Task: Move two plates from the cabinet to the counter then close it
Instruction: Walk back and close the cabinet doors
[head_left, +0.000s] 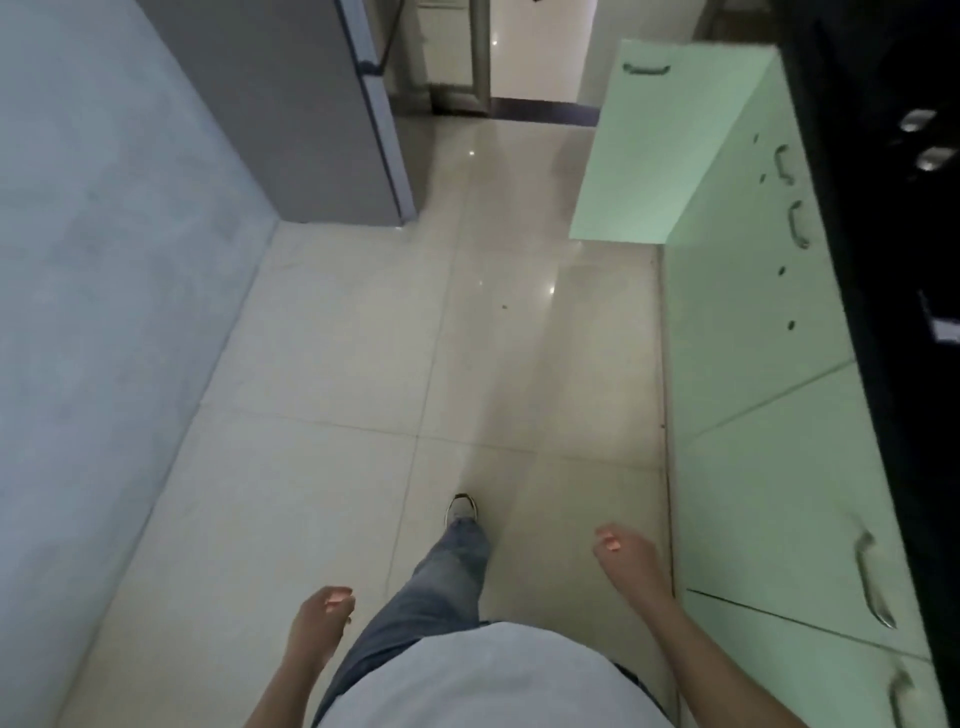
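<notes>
A row of pale green cabinets (769, 415) runs down the right side under a black counter (883, 260). One cabinet door (670, 145) farther ahead stands swung out into the aisle; its inside is hidden from here. No plates show. My left hand (322, 618) hangs low at the left of my body, fingers loosely curled, holding nothing. My right hand (626, 556) hangs near the cabinet fronts, fingers loosely curled and empty, not touching them.
A grey fridge (311, 114) stands ahead on the left beside a blue-grey wall (104, 312). The aisle between is glossy tiled floor (415, 338). My jeans leg and shoe (461, 512) step forward. Two metal items (924, 140) sit on the counter.
</notes>
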